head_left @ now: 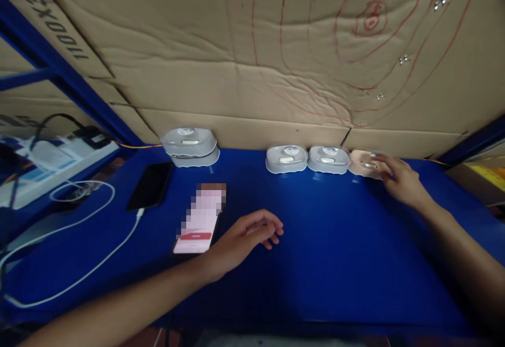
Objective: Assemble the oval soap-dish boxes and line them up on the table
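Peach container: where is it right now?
Head view: the peach container is at the back right of the blue table, beside the rightmost gray container, with the right hand over its right side.

Smooth blue tabletop (pixel 355 241), creased matt cardboard (pixel 189 62), shiny plastic cases (pixel 286 159)

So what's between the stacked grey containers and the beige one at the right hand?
The head view shows bare blue table, then a grey container and another beside it.
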Demonstrator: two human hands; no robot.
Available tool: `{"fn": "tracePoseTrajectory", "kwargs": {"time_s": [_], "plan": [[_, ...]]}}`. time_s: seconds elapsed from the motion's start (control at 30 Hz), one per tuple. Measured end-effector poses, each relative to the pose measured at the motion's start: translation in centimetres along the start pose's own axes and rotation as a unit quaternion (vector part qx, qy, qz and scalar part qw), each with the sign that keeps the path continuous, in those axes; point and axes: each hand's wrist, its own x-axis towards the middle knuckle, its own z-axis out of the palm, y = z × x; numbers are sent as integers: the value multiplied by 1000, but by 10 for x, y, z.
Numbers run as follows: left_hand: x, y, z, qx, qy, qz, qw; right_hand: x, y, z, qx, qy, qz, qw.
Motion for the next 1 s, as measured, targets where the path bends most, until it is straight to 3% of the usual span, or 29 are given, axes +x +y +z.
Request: {"fn": "tracePoseTrajectory", "kwargs": {"time_s": [0.1,0.17,0.27,0.4,0.5,0.6,0.7,0.77,0.87,0.93,1.0], "plan": [[0,4,-3,-10,-4,-18,1000,16,-44,-5,-7,51,-19,998],[-1,6,-7,-23,2,-29,999,36,-85,-3,18,72,-122,990],[0,1,-14,-73,5,-45,996,67,-149,14,53,-23,-289,956],[6,-26,-25,-213,-53,-70,973,82,-204,51,54,-105,-358,926],[8,-42,-25,-266,-25,-95,959,64,-216,59,74,-136,-368,917],[7,-44,-18,-249,56,-135,957,32,-214,44,111,-164,-372,907],[5,-40,-11,-239,87,-142,957,-3,-205,25,161,-183,-334,911],[3,-36,-7,-201,120,-124,964,-24,-198,19,191,-190,-298,916],[-2,-33,-2,-88,185,-63,977,-52,-194,22,237,-153,-235,930],[-6,-31,0,-31,199,-29,979,-66,-195,27,273,-123,-210,931],[-9,-29,2,-13,186,-19,982,-74,-198,29,308,-127,-229,915]]}}
